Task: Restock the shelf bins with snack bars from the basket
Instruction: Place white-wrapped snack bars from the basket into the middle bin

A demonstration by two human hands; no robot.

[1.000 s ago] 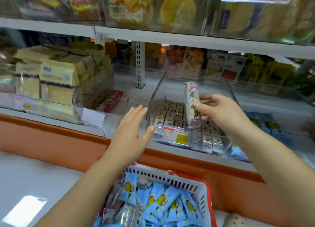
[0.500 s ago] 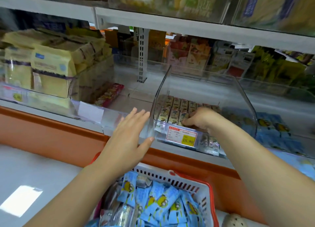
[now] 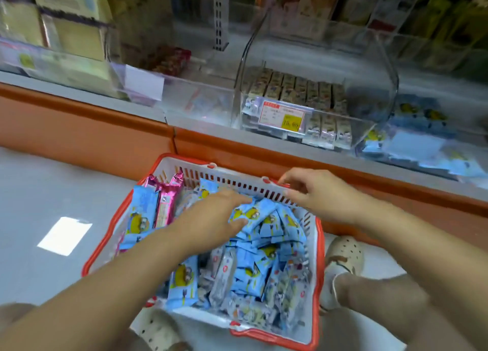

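- While the left hand (image 3: 219, 213) lies palm-down inside the basket (image 3: 320, 258), its fingers are spread and fairly straight, touching the blue snack bars (image 3: 266, 234) heaped there (whether a bar is caught under the thumb cannot be told).
- The right hand (image 3: 314, 195) is at the basket's far rim, fingers bent over the edge and thumb by the slotted wall; whether it grips the rim cannot be told.
- Two pink bars (image 3: 166, 200) stand in the basket's far left corner, beside the blue ones.
- The basket sits on the floor (image 3: 39, 192) just below the shelf (image 3: 264, 141).
- On the shelf, a clear bin (image 3: 383, 68) holds rows of beige bars (image 3: 298, 89) behind a price tag (image 3: 284, 114).
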